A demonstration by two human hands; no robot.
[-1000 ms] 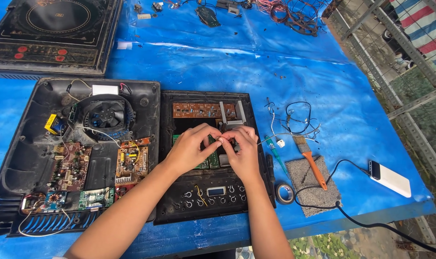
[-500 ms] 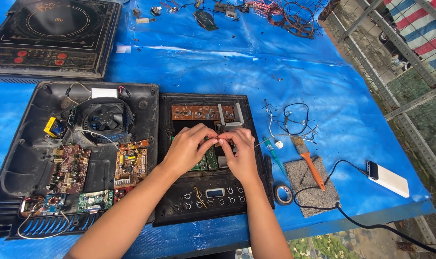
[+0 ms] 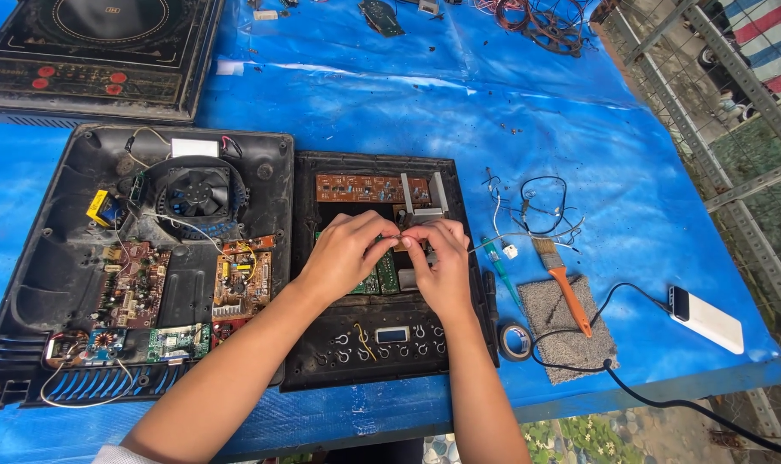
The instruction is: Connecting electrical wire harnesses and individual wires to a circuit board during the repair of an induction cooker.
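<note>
Both hands work over the open black panel (image 3: 382,344), which lies inside-up on the blue desk (image 3: 390,112). The left hand (image 3: 343,256) and the right hand (image 3: 442,266) meet at the fingertips above the green board (image 3: 380,279) set in the panel. Each grip is pinched together on a thin wire (image 3: 396,239) that spans the short gap between the two hands; what the wire joins to under the fingers is hidden.

Just beyond the grips, toward the far edge of the panel, sits a brown board (image 3: 369,186) with a grey metal bracket (image 3: 423,199) beside it. Nearer the person than the grips, a row of button contacts and a small display window (image 3: 392,334) run along the panel.

Left of the left hand, touching the panel's edge, lies the cooker base (image 3: 55,283) with its fan (image 3: 197,191) and circuit boards (image 3: 240,283).

Right of the right hand lie a green screwdriver (image 3: 499,265), loose wires (image 3: 536,210), a brush (image 3: 562,279) with an orange handle on a grey pad (image 3: 571,344), a tape roll (image 3: 516,340) and a white power bank (image 3: 707,319) with a black cable (image 3: 631,391). Well beyond the left hand stands a second cooker (image 3: 98,56), top up.
</note>
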